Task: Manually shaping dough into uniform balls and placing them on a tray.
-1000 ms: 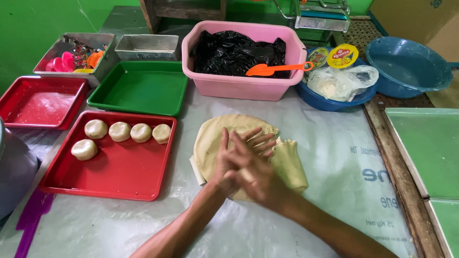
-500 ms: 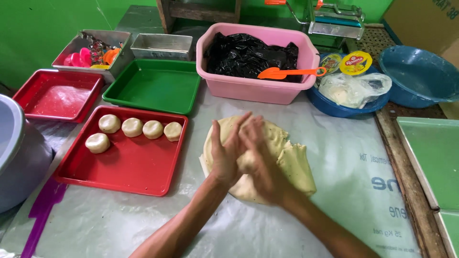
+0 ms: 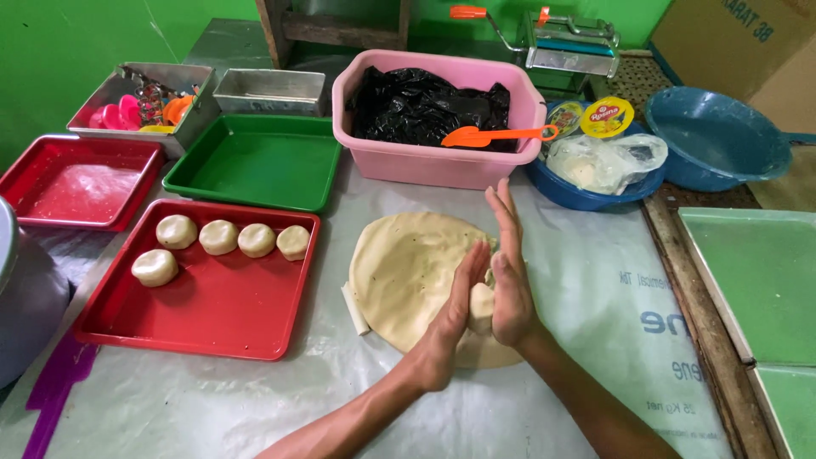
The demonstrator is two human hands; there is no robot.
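L hand (image 3: 455, 310) + R hand (image 3: 510, 285): palms pressed on dough lump (image 3: 482, 308), shaping it | over dough sheet (image 3: 408, 272) | red tray (image 3: 204, 327): 5 balls, near for drop-off.

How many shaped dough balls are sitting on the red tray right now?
5 on the red tray: four in a row along its far edge, one nearer on the left. Another lump sits between the hands, not on the tray.
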